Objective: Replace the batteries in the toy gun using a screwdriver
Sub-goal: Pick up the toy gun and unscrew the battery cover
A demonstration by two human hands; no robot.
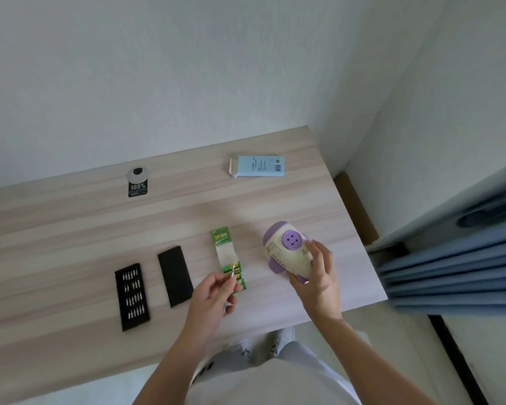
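Pale desk [70,229], white wall. Left hand [211,293] pinches screwdriver [233,272] between its fingers, tip slanting toward the right; toy gun [285,252] lies rightward, right hand [316,276] fingers curled round it.

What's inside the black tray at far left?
Rows of small silver bits seated in the black tray. Whether any slot is empty is too small to tell; anything beneath the insert is covered.
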